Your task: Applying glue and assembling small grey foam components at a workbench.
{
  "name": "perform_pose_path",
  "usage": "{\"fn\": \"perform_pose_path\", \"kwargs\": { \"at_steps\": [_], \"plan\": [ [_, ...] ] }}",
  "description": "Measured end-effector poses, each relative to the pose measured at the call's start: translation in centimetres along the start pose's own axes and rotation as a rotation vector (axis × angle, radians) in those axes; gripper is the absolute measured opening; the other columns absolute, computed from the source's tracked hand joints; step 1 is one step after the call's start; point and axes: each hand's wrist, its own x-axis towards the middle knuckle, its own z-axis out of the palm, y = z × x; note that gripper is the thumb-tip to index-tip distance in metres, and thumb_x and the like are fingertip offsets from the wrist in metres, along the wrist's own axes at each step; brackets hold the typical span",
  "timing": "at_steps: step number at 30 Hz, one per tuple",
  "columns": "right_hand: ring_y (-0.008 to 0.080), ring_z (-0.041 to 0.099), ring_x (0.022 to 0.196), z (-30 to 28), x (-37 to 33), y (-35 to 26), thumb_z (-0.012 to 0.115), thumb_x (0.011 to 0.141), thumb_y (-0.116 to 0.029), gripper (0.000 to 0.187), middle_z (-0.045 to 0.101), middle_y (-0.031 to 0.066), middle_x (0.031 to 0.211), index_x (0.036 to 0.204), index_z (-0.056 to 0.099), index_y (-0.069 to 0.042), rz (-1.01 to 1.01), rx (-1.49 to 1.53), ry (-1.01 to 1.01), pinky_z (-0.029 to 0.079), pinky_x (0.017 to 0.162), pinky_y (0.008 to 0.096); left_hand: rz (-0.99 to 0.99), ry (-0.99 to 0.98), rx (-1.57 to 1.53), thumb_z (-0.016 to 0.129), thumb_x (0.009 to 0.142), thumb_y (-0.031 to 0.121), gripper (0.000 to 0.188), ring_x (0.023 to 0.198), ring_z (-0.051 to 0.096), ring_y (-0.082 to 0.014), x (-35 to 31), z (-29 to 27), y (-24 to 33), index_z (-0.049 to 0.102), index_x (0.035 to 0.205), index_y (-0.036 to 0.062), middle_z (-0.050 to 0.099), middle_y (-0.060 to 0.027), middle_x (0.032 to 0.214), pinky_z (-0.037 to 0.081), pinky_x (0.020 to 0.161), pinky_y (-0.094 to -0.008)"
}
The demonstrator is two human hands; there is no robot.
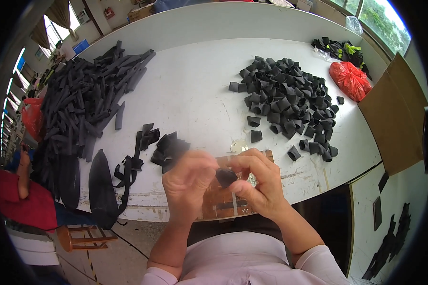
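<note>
My left hand [188,183] and my right hand [257,183] meet over the near edge of the white table [195,95]. Between their fingertips they pinch one small black folded piece [226,177]. Under the hands lies a brown board [218,202] with tape strips on it. A few loose black pieces [169,147] lie just beyond my left hand. A large heap of folded black pieces [290,102] sits at the right of the table. At the left, long black strips [88,97] are piled up.
A red plastic bag [351,80] and a dark bundle with green bits [342,50] lie at the far right. A cardboard sheet [397,114] leans at the right edge. Black straps [128,171] and flat black shapes [102,183] hang over the near-left edge. A person in red [21,199] sits at the left by a wooden stool [83,237].
</note>
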Motion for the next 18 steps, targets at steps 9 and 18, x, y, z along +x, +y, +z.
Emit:
{"fn": "perform_pose_path", "kwargs": {
  "at_steps": [9, 18],
  "plan": [
    [0.0214, 0.051, 0.066, 0.9, 0.0, -0.8, 0.074, 0.063, -0.016, 0.037, 0.053, 0.0074, 0.080, 0.093, 0.056, -0.005, -0.061, -0.175, 0.018, 0.043, 0.051, 0.0290, -0.032, -0.041, -0.035, 0.061, 0.077, 0.003, 0.011, 0.080, 0.052, -0.0118, 0.7, 0.2, 0.4, 0.060, 0.087, 0.0003, 0.057, -0.0055, 0.087, 0.042, 0.072, -0.0241],
    [0.0210, 0.049, 0.061, 1.4, 0.1, -1.1, 0.072, 0.062, -0.007, 0.026, 0.052, 0.0069, 0.071, 0.084, 0.058, -0.003, -0.061, -0.170, 0.116, 0.040, 0.049, 0.0302, -0.125, 0.296, -0.488, 0.058, 0.083, 0.012, 0.011, 0.079, 0.045, -0.0158, -0.2, 0.6, -0.4, 0.055, 0.081, 0.0022, 0.051, -0.0072, 0.085, 0.037, 0.076, -0.0286]
  ]
}}
